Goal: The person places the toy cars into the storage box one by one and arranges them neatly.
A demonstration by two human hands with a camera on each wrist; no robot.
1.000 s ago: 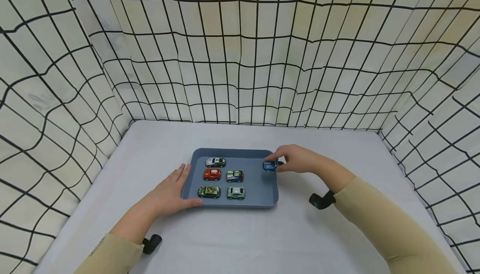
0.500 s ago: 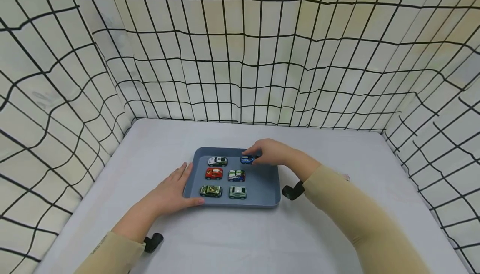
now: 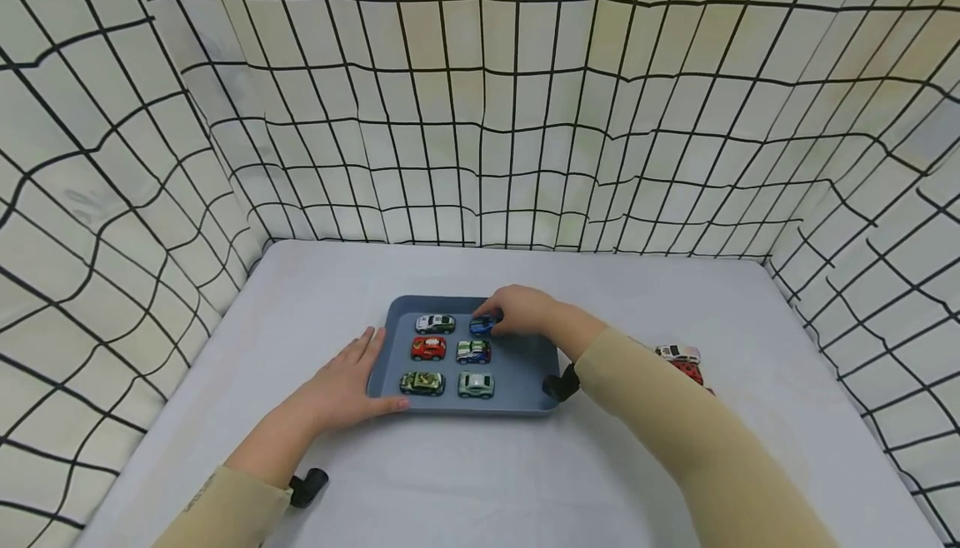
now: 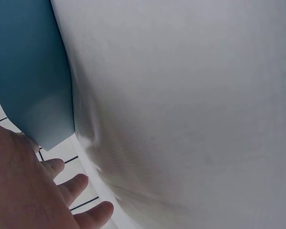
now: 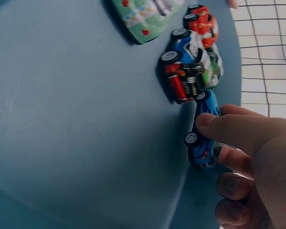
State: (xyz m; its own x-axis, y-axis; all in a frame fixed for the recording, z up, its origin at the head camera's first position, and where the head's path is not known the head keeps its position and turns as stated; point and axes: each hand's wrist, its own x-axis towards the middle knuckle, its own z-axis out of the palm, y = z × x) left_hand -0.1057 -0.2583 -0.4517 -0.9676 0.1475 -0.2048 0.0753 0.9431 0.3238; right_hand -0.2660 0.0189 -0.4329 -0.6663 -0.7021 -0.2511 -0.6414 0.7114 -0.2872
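My right hand (image 3: 521,311) pinches a blue toy car (image 3: 481,326) between thumb and fingers over the back of a blue-grey tray (image 3: 521,373). In the right wrist view the car is tipped on its side, its wheels facing the camera. To its left in the tray sits a white toy car (image 3: 435,324). A red car (image 3: 428,348) and a white, green and blue car (image 3: 473,352) form the middle row. Nearest the front are a camouflage car (image 3: 422,382) and a pale green car (image 3: 476,384). My left hand (image 3: 341,390), fingers spread, rests at the tray's left edge.
Right of the tray, a white toy car (image 3: 678,353) and a red one (image 3: 688,373) lie on the white-covered table (image 3: 465,481), partly hidden by my right sleeve (image 3: 675,415). Black netting (image 3: 480,123) over pale walls encloses the back and sides.
My right hand has carried the blue car leftward from the tray's right edge to beside the white car. Cars behind the right sleeve have come into view. The left hand stays put.
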